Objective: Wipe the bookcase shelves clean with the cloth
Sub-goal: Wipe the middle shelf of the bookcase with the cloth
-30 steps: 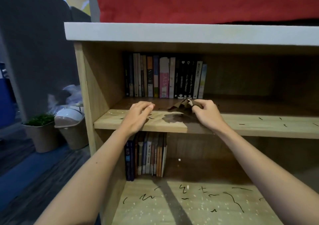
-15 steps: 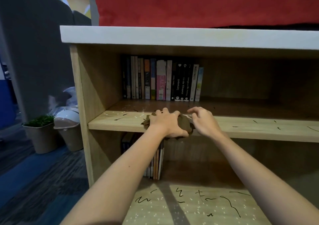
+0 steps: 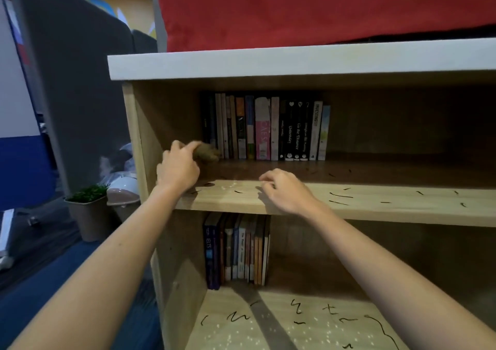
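Observation:
A wooden bookcase stands in front of me. Its upper shelf (image 3: 375, 202) carries black scribble marks and pale specks. My left hand (image 3: 178, 167) grips a bunched brown cloth (image 3: 206, 152) at the shelf's far left, close to the side wall and just in front of the row of upright books (image 3: 268, 129). My right hand (image 3: 285, 191) rests on the shelf's front edge near the middle, fingers curled loosely, holding nothing. The lower shelf (image 3: 295, 328) shows more black marks and white specks.
A second row of books (image 3: 236, 250) stands at the left of the lower shelf. A red cloth (image 3: 295, 8) lies on the white top board (image 3: 268, 59). Left of the bookcase sit a small potted plant (image 3: 87, 210) and a white bin (image 3: 123, 188), before a grey partition.
The cloth passed from my right hand to my left. My left hand then carried it leftward and deeper along the upper shelf. My right hand let go and stayed at the front edge.

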The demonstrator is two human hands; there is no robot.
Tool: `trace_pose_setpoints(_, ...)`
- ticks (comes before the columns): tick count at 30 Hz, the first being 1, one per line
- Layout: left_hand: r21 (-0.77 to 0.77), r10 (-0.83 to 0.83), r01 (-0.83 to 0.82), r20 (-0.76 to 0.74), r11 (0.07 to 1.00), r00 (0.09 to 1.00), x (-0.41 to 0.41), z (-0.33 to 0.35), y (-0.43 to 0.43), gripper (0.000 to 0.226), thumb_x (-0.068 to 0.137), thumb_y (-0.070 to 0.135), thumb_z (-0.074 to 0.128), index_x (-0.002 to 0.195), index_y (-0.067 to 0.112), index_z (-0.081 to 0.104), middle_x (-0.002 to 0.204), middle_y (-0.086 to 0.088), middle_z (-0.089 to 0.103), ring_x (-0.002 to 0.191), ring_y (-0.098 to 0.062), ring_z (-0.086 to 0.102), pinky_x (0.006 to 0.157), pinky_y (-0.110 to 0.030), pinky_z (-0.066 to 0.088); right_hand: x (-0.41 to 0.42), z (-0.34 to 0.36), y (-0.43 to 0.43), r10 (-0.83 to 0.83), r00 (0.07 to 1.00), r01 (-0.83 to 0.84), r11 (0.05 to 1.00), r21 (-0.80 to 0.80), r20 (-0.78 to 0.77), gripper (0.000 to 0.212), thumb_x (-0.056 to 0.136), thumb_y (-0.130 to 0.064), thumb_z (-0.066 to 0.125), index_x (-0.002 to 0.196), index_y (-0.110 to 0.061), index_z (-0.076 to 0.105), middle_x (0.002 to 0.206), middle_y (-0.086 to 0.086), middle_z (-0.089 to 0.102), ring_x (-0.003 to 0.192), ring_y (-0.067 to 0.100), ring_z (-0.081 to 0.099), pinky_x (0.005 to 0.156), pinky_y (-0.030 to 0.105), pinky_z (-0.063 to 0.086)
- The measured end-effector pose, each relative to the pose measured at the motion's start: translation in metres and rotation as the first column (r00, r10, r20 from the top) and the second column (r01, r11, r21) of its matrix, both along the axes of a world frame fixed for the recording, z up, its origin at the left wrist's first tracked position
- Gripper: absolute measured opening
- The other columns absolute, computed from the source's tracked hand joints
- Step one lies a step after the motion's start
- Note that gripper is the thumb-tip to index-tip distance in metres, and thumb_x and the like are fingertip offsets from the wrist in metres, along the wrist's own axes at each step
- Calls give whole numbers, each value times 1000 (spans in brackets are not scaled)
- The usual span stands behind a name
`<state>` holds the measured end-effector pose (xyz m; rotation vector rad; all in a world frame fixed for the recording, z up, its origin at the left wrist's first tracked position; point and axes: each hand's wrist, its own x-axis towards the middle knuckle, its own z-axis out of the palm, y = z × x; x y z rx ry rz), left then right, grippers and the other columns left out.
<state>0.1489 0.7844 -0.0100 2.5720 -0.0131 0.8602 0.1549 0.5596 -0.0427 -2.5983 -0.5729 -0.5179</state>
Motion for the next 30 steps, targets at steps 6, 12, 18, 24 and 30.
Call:
trace_pose_setpoints(6,72,165,-151,-297,986,940,36,-31,-2,50,95,25,44,144,27,31,138,-15,43,123,-39,42,104,-51,36,4,-14,8,-18,990,40,987,-154,140,39,96,-38,33,122,-19,55,121,0,56,108,16,50,88,36,46)
trace_pose_setpoints(12,-296,-369,275,-331,915,869,15,-4,-13,31,95,10,41,121,19,55,104,-6,61,102,-24,55,91,-37,42,7,-14,10,-38,990,56,989,-134,138,36,93,-37,36,110,-19,62,108,0,61,96,17,55,80,37,49)
trace_pose_setpoints(18,-176,-47,51,24,983,999,19,7,25,41,95,10,43,133,25,46,119,-11,59,107,-32,57,93,-51,47,8,-16,12,-32,993,47,990,-134,112,34,93,-38,37,109,-21,61,110,-2,60,99,16,54,84,38,48)
trace_pose_setpoints(24,-38,-108,101,-344,994,933,28,-27,-6,42,92,14,44,130,34,49,123,0,59,119,-26,50,106,-50,34,11,-13,11,-40,993,52,993,-109,108,33,93,-34,35,104,-21,64,108,-1,62,96,16,56,82,37,49)
trace_pose_setpoints(30,-234,-510,455,-312,859,802,-12,-18,-25,45,89,-4,41,121,21,58,112,-2,61,101,-14,56,85,-27,48,9,-11,11,-64,995,69,996,-61,75,32,95,-29,34,105,-19,63,107,2,63,91,15,56,80,33,49)
